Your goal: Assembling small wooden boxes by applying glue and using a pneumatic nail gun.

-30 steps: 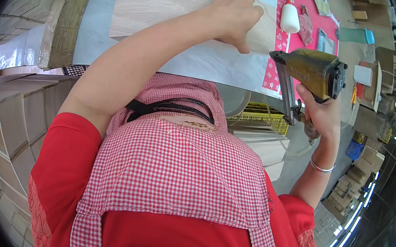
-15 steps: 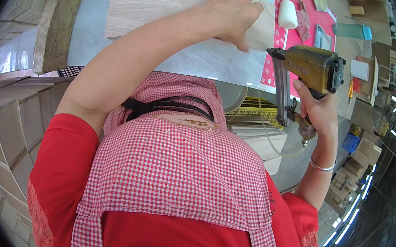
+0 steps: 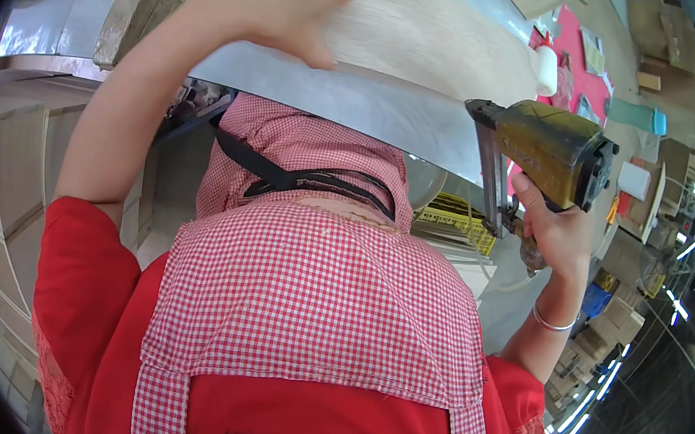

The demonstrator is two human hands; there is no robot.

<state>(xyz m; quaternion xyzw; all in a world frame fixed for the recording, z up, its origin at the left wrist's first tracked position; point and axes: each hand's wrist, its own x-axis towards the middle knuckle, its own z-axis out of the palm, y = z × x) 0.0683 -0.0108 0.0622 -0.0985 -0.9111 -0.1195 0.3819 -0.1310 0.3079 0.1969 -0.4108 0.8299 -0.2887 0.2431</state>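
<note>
A pale wooden board [image 3: 437,34] lies on the grey-white tabletop in front of me. Over its left part is my left hand [image 3: 282,4], slightly blurred, thumb and fingers spread apart. The thumb comes near the board's near edge; whether the palm touches the wood I cannot tell. My right hand [image 3: 558,232] is wrapped round the grip of a yellow-and-black pneumatic nail gun [image 3: 548,150]. The gun is held up at the table's right front corner, its nose pointing left and its long magazine slanting down. It is apart from the board.
A white glue bottle with a red tip [image 3: 545,68] stands on a pink patterned sheet [image 3: 571,37] at the right. A wrapped wooden block [image 3: 145,1] is at the table's left end. Wooden boxes [image 3: 16,153] are stacked to my left. A yellow crate [image 3: 456,221] sits below the table.
My left hand has moved left along the board, from its right end toward its left end. The view has shifted. My right hand still holds the nail gun.
</note>
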